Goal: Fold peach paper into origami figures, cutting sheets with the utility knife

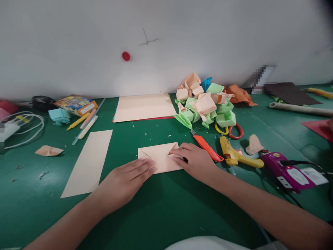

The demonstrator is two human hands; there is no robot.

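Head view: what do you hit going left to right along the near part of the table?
In order: small folded peach scrap → long peach paper strip → left hand → folded peach sheet → right hand → yellow glue gun → purple device.

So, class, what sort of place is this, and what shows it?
Most likely a paper-craft workbench: a pile of folded paper pieces sits on the green table, a yellow glue gun and orange utility knife lie nearby, and the left hand and right hand press a peach sheet.
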